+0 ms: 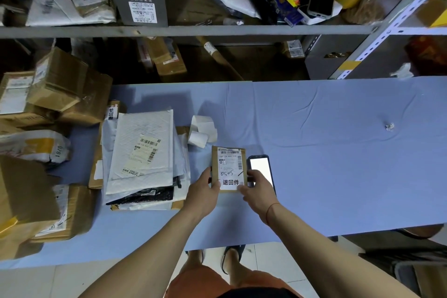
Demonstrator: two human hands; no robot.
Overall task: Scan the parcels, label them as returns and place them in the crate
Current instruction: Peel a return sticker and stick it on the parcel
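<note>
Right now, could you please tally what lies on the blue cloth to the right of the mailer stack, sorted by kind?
Small brown parcel held by left hand and right hand: 1
Handheld scanner with lit screen: 1
Curled strip of white labels: 1
Crumpled paper scrap: 1
Total: 4

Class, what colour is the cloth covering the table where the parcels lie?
Light blue, slightly creased; the cloth shows best in the head view, the only one.
</note>
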